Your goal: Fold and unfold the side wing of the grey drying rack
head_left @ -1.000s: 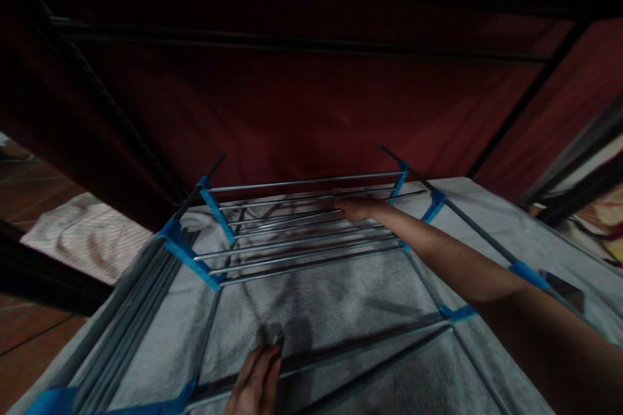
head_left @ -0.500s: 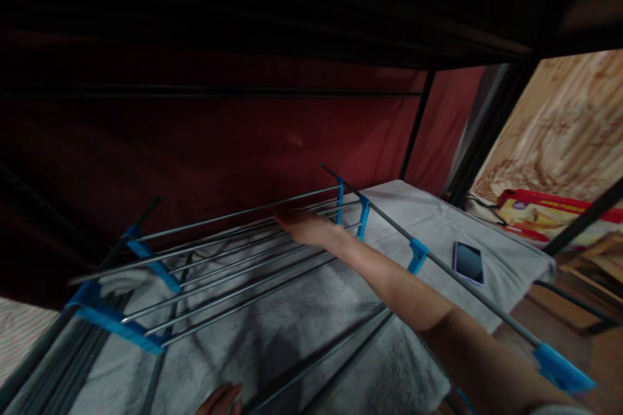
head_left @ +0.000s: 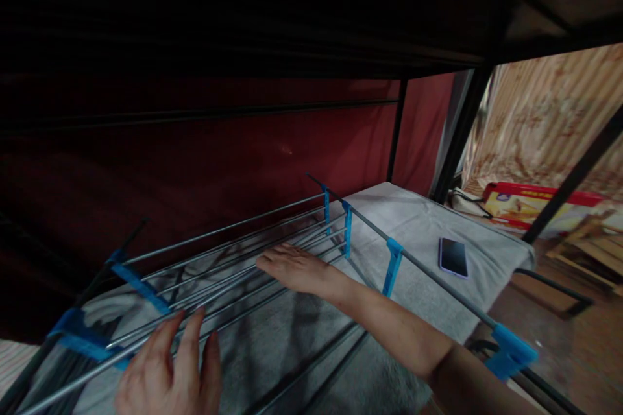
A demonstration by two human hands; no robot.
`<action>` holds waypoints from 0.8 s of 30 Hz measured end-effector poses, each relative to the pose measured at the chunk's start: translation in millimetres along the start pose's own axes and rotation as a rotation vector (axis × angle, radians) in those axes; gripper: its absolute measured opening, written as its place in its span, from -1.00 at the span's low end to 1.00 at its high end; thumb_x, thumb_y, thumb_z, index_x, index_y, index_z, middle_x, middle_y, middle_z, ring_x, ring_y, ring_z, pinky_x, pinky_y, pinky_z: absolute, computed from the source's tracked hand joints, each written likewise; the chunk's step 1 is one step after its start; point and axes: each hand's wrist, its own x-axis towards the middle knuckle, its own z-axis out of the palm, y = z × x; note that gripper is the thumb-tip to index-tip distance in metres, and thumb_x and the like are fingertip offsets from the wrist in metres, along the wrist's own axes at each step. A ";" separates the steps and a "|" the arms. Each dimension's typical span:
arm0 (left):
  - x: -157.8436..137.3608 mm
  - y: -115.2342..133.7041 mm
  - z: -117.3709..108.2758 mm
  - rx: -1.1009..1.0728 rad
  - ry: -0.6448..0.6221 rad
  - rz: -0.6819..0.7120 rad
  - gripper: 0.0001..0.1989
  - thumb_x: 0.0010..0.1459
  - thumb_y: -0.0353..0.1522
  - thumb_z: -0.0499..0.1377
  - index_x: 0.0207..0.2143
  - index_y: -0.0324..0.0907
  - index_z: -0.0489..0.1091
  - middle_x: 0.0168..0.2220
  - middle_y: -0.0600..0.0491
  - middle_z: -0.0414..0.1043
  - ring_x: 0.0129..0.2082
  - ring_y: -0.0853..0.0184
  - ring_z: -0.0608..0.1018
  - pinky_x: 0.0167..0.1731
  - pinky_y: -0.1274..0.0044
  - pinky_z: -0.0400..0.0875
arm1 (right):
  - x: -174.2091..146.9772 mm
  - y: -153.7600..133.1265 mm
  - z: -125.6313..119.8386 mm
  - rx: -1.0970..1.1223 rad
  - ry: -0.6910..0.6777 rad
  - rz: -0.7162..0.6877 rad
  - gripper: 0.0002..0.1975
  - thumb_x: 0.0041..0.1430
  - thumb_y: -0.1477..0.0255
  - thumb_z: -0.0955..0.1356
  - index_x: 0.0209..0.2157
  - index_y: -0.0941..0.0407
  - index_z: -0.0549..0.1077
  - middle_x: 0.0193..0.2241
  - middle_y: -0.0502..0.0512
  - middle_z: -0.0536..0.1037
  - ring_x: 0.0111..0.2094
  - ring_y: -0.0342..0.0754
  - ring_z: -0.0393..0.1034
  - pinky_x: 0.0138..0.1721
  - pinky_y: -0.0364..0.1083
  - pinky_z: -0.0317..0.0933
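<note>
A dark red fabric wall (head_left: 204, 142) is seen closing off the back, under a black frame. Below it, a grey towel (head_left: 423, 220) is spread over the shelf, likely as padding for what lies on top. On that towel a folded metal drying rack (head_left: 219, 266) with blue plastic joints is laid flat, its thin rods running left to right across the middle of the view. The right hand (head_left: 292, 267) is stretched forward and pressed palm-down on the rods near the rack's centre, fingers extended and flat, nothing gripped; it seems placed so to hold the rack steady. The left hand (head_left: 170, 373) is rested at the near edge, fingers spread and open on the nearest rods, nothing clasped. A phone (head_left: 453, 257) is left face-up on the towel, well apart from both hands, beyond the rack's right-hand rail.
</note>
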 end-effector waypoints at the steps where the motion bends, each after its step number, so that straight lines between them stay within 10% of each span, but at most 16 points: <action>1: 9.4 0.4 1.4 0.018 -0.021 -0.004 -0.40 0.36 -0.28 0.12 0.41 -0.14 0.16 0.35 -0.31 0.26 0.34 -0.21 0.36 0.24 -0.06 0.34 | -2.0 0.8 -0.3 -0.007 0.004 0.007 -0.82 0.47 0.57 0.23 -0.03 0.09 0.41 -0.07 0.09 0.56 -0.04 -0.05 0.44 0.08 -0.02 0.30; 13: 45.0 -19.5 35.1 0.039 -0.371 0.131 -0.49 0.47 -0.23 -0.16 0.08 -0.27 0.51 -0.13 -0.15 0.64 -0.21 0.12 0.66 -0.16 0.32 0.53 | -7.4 6.4 12.5 -0.006 0.034 -0.013 -0.82 0.49 0.54 0.23 -0.05 0.06 0.44 -0.09 0.06 0.57 -0.04 -0.07 0.44 0.09 -0.06 0.29; 24: 39.9 -27.3 46.2 -0.063 -0.339 0.125 -0.50 0.48 -0.19 -0.14 0.04 -0.23 0.53 -0.11 -0.14 0.66 -0.17 0.11 0.69 -0.12 0.31 0.57 | -6.7 14.7 29.7 0.027 0.026 -0.038 -0.83 0.47 0.54 0.26 -0.03 0.06 0.44 -0.09 0.05 0.59 -0.03 -0.06 0.45 0.14 -0.02 0.26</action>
